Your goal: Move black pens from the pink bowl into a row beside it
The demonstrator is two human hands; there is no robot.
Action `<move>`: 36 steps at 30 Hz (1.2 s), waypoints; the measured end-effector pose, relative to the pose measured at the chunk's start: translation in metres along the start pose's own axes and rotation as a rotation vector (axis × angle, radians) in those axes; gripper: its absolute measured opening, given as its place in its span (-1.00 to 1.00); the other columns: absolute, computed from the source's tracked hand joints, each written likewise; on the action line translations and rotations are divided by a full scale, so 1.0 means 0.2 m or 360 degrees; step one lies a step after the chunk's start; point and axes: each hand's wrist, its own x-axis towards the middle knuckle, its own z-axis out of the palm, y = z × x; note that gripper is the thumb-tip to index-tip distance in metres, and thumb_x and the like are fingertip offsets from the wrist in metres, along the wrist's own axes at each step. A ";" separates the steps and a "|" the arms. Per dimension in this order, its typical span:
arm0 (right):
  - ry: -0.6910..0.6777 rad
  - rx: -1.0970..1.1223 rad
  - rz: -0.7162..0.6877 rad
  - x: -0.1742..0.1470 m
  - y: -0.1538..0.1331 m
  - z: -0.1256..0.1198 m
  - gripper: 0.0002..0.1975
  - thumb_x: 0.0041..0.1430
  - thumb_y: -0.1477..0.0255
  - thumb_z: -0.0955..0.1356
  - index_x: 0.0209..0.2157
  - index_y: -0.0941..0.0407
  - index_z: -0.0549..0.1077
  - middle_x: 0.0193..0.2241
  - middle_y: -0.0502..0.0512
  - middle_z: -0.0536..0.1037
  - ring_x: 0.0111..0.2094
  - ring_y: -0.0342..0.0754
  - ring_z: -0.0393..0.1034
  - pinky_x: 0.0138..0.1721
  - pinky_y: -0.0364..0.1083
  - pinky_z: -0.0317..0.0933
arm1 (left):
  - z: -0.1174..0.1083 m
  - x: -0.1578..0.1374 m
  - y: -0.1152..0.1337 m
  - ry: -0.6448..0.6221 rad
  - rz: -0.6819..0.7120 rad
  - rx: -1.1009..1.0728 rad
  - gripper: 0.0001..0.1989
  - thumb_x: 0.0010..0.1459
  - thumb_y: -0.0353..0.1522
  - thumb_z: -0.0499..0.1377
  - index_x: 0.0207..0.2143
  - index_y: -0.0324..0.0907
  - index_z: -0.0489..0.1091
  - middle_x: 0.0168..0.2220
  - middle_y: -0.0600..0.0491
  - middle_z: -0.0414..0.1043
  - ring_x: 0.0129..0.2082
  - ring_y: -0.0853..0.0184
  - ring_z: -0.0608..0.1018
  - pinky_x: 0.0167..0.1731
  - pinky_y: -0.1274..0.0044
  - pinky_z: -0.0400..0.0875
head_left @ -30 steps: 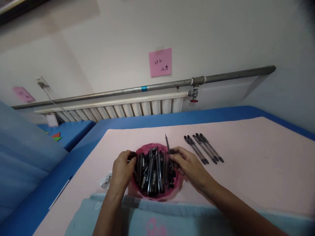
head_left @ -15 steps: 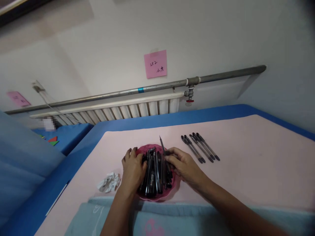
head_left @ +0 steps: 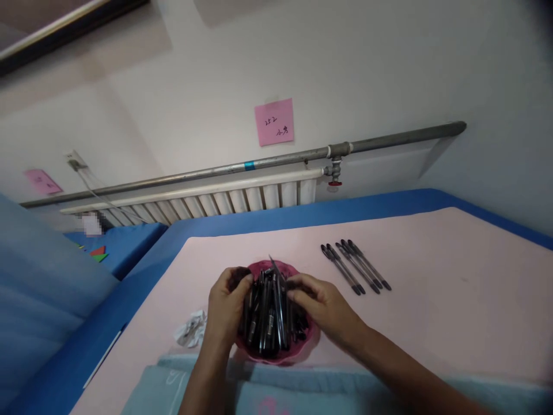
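A pink basket (head_left: pixel 317 339) full of black pens (head_left: pixel 266 317) stands on the pink table cover, between my two hands. At its right side my right hand (head_left: pixel 326 302) pinches a slim uncapped pen (head_left: pixel 277 268), its pointed tip up and tilted left. My left hand (head_left: pixel 227 305) is at the basket's left rim, thumb and fingers closed together; what they hold, if anything, is hidden. To the right, several capped pens (head_left: pixel 355 266) lie side by side on the cover.
Crumpled white paper (head_left: pixel 192 329) lies left of my left wrist. A folded light-blue cloth (head_left: pixel 302 381) lies along the near edge. Behind the blue table edge (head_left: pixel 242 225) are a radiator (head_left: pixel 254 199) and a metal pipe (head_left: pixel 194 174). A blue curtain (head_left: pixel 38 305) hangs at left.
The uncapped pen in my right hand has tipped further left and sits lower. My left hand's fingers, spread over the basket's rim before, have drawn in toward the thumb. The view has shifted slightly.
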 end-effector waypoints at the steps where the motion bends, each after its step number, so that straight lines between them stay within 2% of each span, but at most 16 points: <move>1: -0.0059 -0.0070 -0.0030 -0.01 -0.01 0.01 -0.82 0.04 0.45 0.25 -0.29 0.10 0.43 -0.42 0.00 0.49 -0.38 -0.11 0.36 -0.32 -0.10 0.23 | -0.01 0.00 0.01 -0.0005 -0.0156 -0.0325 -0.85 -0.07 -0.33 0.18 -0.38 -0.18 0.34 -0.46 0.10 0.42 -0.45 0.40 0.46 -0.35 0.51 0.34; 4: -0.0196 -0.0251 -0.0135 -0.03 -0.01 0.03 -0.81 0.03 0.50 0.25 -0.33 0.06 0.46 -0.43 -0.01 0.50 -0.40 -0.09 0.37 -0.34 -0.08 0.24 | -0.02 0.01 0.03 0.0038 -0.0499 -0.0945 -0.83 -0.15 -0.44 0.24 -0.43 -0.21 0.32 -0.50 0.12 0.44 -0.49 0.46 0.48 -0.40 0.58 0.37; 7: -0.0217 -0.0317 -0.0215 -0.03 0.00 0.04 -0.79 0.04 0.53 0.24 -0.33 0.05 0.46 -0.42 -0.01 0.50 -0.38 -0.08 0.38 -0.33 -0.07 0.25 | -0.02 0.01 0.04 0.0052 -0.0597 -0.1104 -0.85 -0.15 -0.51 0.23 -0.45 -0.24 0.33 -0.48 0.09 0.46 -0.46 0.45 0.51 -0.38 0.58 0.40; 12: -0.0217 -0.0356 -0.0220 -0.02 0.01 0.04 -0.79 0.03 0.54 0.24 -0.33 0.08 0.46 -0.41 -0.01 0.51 -0.37 -0.10 0.38 -0.31 -0.10 0.24 | -0.01 0.00 0.04 0.0003 -0.0547 -0.1069 -0.83 -0.16 -0.50 0.25 -0.43 -0.26 0.34 -0.48 0.08 0.46 -0.48 0.44 0.51 -0.41 0.59 0.41; 19: -0.0178 -0.0302 -0.0105 -0.02 0.01 0.04 -0.82 0.01 0.52 0.25 -0.36 0.09 0.46 -0.43 -0.01 0.50 -0.39 -0.11 0.38 -0.35 -0.12 0.24 | 0.01 -0.02 0.03 -0.0158 -0.0494 -0.0866 -0.79 -0.17 -0.42 0.27 -0.44 -0.27 0.32 -0.58 0.11 0.43 -0.60 0.47 0.47 -0.55 0.65 0.34; 25: -0.0105 -0.0179 0.0026 -0.02 0.01 0.04 -0.86 -0.03 0.49 0.29 -0.38 0.11 0.45 -0.45 -0.01 0.50 -0.41 -0.11 0.38 -0.39 -0.13 0.24 | 0.03 -0.03 0.03 -0.0270 -0.0508 -0.0831 -0.83 -0.17 -0.42 0.25 -0.48 -0.27 0.32 -0.59 0.09 0.43 -0.61 0.47 0.45 -0.55 0.64 0.31; 36: -0.0005 -0.0154 0.0071 -0.02 0.04 0.04 -0.88 -0.07 0.48 0.30 -0.42 0.12 0.45 -0.51 -0.03 0.48 -0.48 -0.13 0.35 -0.45 -0.14 0.22 | 0.09 -0.04 -0.01 -0.0357 -0.0503 -0.0763 -0.81 -0.19 -0.41 0.26 -0.46 -0.25 0.34 -0.56 0.11 0.44 -0.59 0.46 0.45 -0.51 0.61 0.31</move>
